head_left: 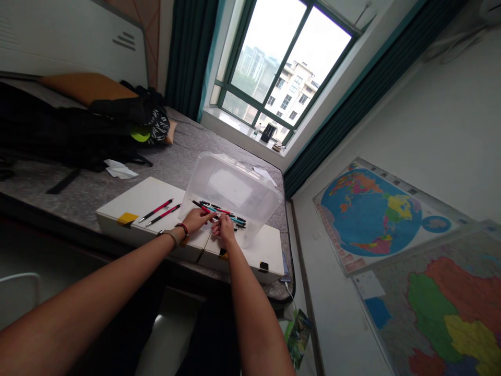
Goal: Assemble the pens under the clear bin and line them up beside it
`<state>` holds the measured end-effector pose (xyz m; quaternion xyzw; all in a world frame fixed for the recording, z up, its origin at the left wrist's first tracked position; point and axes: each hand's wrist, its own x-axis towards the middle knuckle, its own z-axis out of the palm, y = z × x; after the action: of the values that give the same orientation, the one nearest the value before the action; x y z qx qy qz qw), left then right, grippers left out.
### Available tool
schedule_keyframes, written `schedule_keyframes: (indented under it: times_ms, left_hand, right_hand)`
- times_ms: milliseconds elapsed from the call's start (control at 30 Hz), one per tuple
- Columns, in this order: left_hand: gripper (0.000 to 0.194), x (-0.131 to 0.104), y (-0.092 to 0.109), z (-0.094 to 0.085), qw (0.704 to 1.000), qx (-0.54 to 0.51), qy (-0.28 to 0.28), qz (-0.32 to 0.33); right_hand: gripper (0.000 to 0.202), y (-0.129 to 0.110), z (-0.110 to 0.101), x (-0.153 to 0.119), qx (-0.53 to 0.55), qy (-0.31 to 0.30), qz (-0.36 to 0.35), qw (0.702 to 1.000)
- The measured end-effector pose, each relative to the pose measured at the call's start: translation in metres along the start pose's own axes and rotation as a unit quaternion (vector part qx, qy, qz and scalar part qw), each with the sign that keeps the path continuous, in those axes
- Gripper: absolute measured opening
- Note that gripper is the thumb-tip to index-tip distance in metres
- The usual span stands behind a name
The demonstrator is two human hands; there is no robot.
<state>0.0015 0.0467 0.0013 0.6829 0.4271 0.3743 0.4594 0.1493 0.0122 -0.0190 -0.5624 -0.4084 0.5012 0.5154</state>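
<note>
Several red, black and teal pens (237,218) lie in a clear plastic bin (230,183) tipped on its side, its opening facing me. My left hand (197,219) reaches in at the bin's front, its fingers closed on a red and black pen (201,207). Close beside it, my right hand (224,228) has its fingers pinched together; whatever they hold is too small to make out. Two more red and black pens (155,210) lie side by side on the white box (133,201) at the left.
A second white box (270,245) stands under the bin's right side. Black bags (78,125) and a crumpled tissue (120,169) lie on the grey surface (172,156) at the left. A phone (285,266) with a cable sits at the right edge.
</note>
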Motion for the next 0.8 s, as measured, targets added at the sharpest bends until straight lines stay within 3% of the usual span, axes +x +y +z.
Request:
schedule_keyframes:
  times_ms: [233, 433, 800]
  left_hand:
    - [0.05, 0.001, -0.003, 0.001, 1.0, -0.017, -0.005, 0.002]
    - [0.05, 0.003, -0.007, 0.003, 1.0, -0.015, 0.002, 0.001]
    - [0.049, 0.005, -0.01, 0.003, 1.0, -0.002, -0.006, 0.01]
  right_hand:
    - [0.054, 0.0, 0.0, -0.001, -0.019, 0.007, -0.001, 1.0]
    - [0.041, -0.004, 0.001, -0.004, -0.013, 0.004, -0.007, 1.0]
    - [0.041, 0.0, 0.001, 0.001, 0.005, 0.001, 0.001, 1.0]
